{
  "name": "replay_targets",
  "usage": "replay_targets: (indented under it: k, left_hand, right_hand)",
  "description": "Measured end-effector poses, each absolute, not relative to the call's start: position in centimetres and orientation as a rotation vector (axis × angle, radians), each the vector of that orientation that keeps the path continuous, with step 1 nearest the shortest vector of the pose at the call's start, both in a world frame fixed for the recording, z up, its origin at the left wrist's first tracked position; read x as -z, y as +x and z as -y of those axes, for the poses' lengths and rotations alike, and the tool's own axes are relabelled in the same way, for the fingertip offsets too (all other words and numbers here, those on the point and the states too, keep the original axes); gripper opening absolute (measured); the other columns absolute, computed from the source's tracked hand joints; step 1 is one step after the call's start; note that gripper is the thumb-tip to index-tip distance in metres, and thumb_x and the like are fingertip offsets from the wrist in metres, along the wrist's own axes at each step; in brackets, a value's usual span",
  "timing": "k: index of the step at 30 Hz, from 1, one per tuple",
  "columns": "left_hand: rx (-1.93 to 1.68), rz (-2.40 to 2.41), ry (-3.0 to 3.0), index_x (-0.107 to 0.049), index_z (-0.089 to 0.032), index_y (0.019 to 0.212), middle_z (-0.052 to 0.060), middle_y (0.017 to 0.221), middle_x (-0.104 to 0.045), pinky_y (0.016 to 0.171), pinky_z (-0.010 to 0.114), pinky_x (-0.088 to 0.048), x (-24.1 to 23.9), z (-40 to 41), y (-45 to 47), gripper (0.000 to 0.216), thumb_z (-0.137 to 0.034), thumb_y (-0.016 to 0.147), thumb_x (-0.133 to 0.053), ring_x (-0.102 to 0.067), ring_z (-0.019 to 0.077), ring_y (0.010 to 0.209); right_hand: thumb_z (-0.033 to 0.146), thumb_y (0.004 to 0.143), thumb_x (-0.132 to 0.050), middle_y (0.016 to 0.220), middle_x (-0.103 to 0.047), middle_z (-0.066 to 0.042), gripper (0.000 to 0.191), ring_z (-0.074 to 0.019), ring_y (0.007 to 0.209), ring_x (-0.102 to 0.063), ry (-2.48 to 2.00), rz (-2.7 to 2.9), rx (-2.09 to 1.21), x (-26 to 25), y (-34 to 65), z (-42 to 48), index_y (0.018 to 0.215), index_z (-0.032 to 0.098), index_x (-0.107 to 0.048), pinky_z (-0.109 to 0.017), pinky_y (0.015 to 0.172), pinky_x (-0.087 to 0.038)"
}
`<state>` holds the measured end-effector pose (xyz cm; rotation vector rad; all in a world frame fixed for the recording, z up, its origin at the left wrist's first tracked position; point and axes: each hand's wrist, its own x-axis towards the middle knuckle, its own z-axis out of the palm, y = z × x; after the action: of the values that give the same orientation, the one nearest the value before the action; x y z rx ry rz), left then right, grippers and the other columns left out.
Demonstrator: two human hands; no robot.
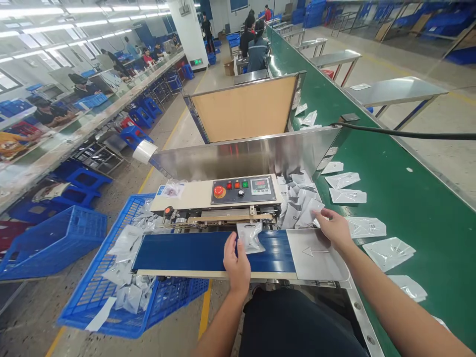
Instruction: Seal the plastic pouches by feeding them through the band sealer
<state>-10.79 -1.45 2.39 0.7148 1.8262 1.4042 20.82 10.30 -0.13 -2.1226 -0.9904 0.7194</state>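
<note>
A clear foil-backed pouch (250, 237) lies on the dark blue feed belt (182, 253) of a band sealer (243, 191). My left hand (235, 263) rests on the belt just left of this pouch, its fingertips close to the pouch's edge. Several loose pouches form a pile (297, 208) at the sealer's right end. My right hand (333, 229) reaches over the steel belt plate (316, 255), fingertips at the corner of the top pouch. Whether those fingers pinch it, I cannot tell.
A blue plastic crate (100, 297) holding pouches stands left of the sealer, with another blue crate (55, 243) beyond it. A green conveyor (412, 198) carrying spaced pouches runs along the right. Steel guards stand behind the sealer, and people work further back.
</note>
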Motion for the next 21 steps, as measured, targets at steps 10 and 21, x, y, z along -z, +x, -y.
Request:
replay_targets:
  k: [10,21]
  left_hand:
    - [-1.247,-1.328,1.341,-0.081,-0.022,0.129,0.015,0.133,-0.078,0.116,0.047,-0.053,-5.4,-0.4,-2.2,0.038,-0.045,0.101,-0.068,-0.071,0.0338,0.127]
    - [-1.068,-1.358,1.304,-0.07,-0.02,0.065,0.002,0.064,-0.058,0.067,0.028,-0.039,-2.9,-0.9,-1.0,0.048,-0.049,0.102,-0.06,-0.047,0.0167,0.064]
  right_hand:
    - [0.068,0.089,-0.074,0.103,-0.078,-0.013,0.05,-0.0279,0.095,-0.072,-1.622,1.285,-0.669,-6.5,16.8,-3.8,0.072,0.026,-0.055,-0.034,0.077,-0.052]
    - [0.077,0.074,-0.085,0.058,-0.065,-0.002,0.06,-0.0166,0.05,-0.057,-1.622,0.951,-1.297,-4.5,16.3,-0.3,0.087,0.019,-0.077,-0.029,0.051,-0.048]
